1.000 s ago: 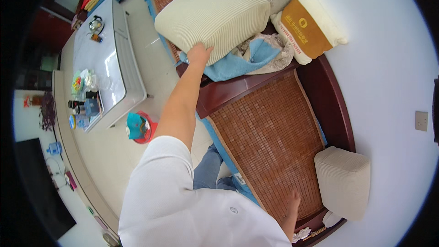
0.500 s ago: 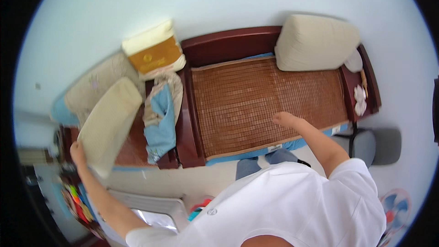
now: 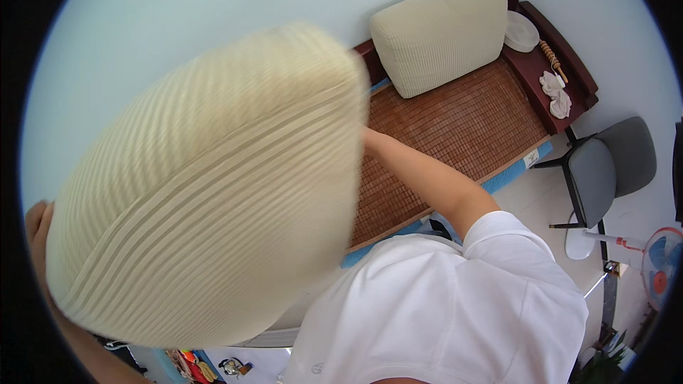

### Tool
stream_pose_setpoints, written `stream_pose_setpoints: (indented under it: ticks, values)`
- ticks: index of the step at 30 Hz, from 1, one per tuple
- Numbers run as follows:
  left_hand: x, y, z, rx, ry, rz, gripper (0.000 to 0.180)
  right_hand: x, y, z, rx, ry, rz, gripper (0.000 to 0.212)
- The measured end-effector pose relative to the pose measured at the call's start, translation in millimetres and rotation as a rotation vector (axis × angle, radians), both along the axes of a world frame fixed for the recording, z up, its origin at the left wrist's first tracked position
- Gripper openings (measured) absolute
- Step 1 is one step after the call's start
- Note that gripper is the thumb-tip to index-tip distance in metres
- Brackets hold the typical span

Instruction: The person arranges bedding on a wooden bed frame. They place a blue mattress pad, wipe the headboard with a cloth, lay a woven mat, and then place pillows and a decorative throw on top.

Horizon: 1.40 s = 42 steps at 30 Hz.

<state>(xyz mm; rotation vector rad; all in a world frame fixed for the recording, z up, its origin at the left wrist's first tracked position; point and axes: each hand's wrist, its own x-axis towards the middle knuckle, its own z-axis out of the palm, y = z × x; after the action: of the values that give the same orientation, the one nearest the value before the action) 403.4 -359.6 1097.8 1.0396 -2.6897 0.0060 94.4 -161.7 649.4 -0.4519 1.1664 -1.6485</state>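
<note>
A large cream ribbed cushion is held up off the seat and fills the left half of the view. My left hand grips its far-left edge, the fingers partly behind it. My right forearm reaches across to the cushion's right edge. Only a sliver of my right hand shows there; its fingers are hidden behind the cushion. Beyond lies a wooden sofa seat with a brown bamboo mat over a blue pad. A second cream cushion leans at the back of the seat.
On the sofa's right armrest lie a round pale cushion, a beaded wooden massager and a crumpled white cloth. A grey chair and a blue-bladed fan stand at the right.
The cream cushion in my left hand has come up and toward me, now hiding the sofa's left part. My right hand has moved left to its edge. The view has turned.
</note>
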Motion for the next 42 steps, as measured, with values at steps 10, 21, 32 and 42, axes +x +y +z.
stream_pose_setpoints:
  ticks: [10,21,32,42]
  values:
    - [-133.6,-57.8,-136.9,0.059,-0.021,-0.174,0.04,-69.2,98.5,-33.6,-0.213,-0.17,-0.324,0.062]
    - [-117.9,-17.7,-355.5,-0.307,0.31,-0.387,0.027,68.6,154.6,-178.1,0.44,0.58,0.126,0.051]
    - [-21.6,27.4,-452.6,0.275,0.7,0.815,0.071,59.2,110.7,-226.5,0.377,0.943,0.913,0.051]
    - [17.3,202.7,-492.9,0.198,0.768,0.507,0.061,-60.6,-19.7,-152.9,0.384,1.001,0.11,0.057]
